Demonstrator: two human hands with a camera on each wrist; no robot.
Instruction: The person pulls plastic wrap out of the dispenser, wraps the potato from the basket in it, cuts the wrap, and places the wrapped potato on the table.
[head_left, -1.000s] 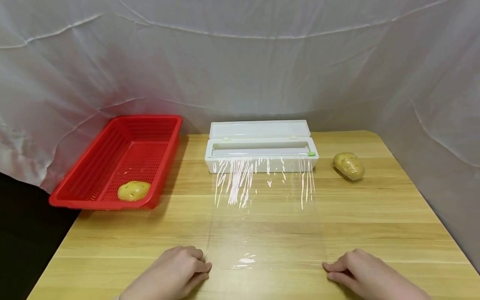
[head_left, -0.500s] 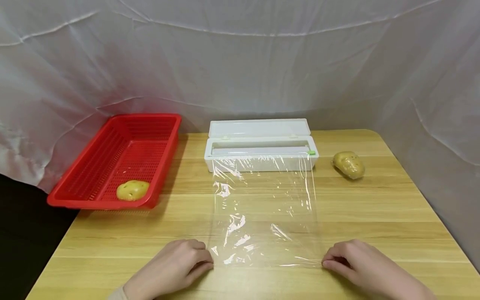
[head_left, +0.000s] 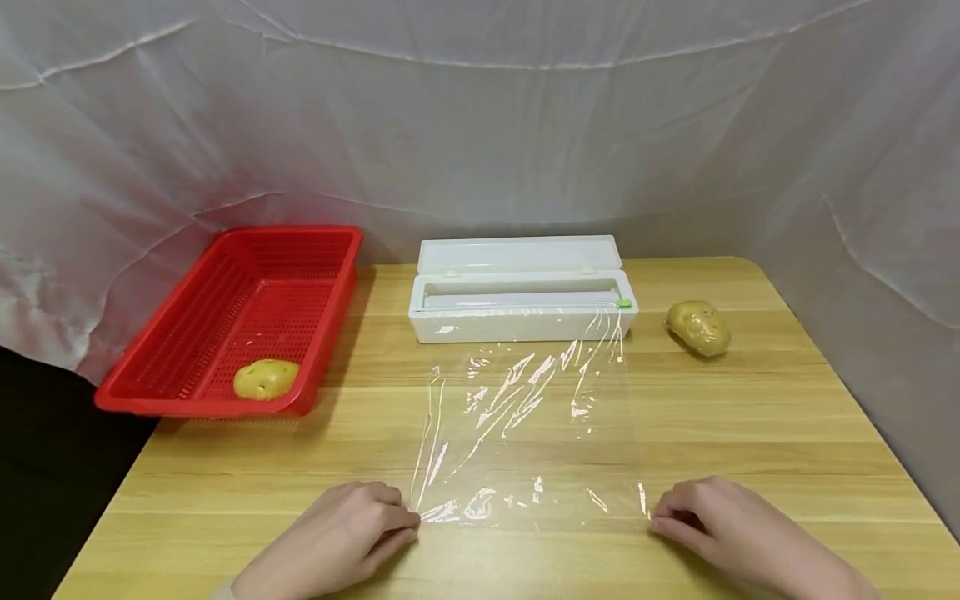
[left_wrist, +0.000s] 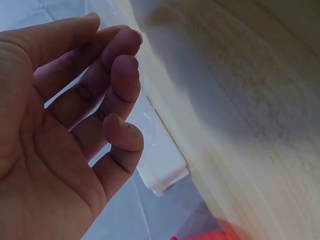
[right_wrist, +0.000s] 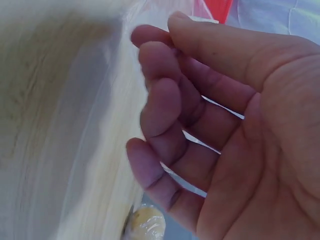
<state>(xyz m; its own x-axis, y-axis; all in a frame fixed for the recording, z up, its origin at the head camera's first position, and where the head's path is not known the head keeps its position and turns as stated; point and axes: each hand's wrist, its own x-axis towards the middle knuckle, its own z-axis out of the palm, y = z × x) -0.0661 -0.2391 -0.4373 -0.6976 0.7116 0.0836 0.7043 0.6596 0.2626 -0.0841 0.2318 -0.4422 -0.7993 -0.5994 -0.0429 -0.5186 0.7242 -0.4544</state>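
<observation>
A clear sheet of plastic wrap stretches from a white wrap dispenser toward the near side of the table. My left hand pinches its near left corner between thumb and index finger. At the near right corner, my right hand pinches the film the same way. Both wrist views show the other fingers loosely curled, with nothing in the palms. The dispenser's lid stands raised at the back, with the roll inside and a small green slider at the right end of its front edge.
On the left stands a red plastic basket with one potato in it. A potato in plastic wrap lies right of the dispenser. Grey cloth hangs behind the wooden table and along its sides.
The film's near edge has shifted slightly away from me, and its creases and highlights have changed, now running diagonally toward the right end of the dispenser. Both hands keep their pinch.
</observation>
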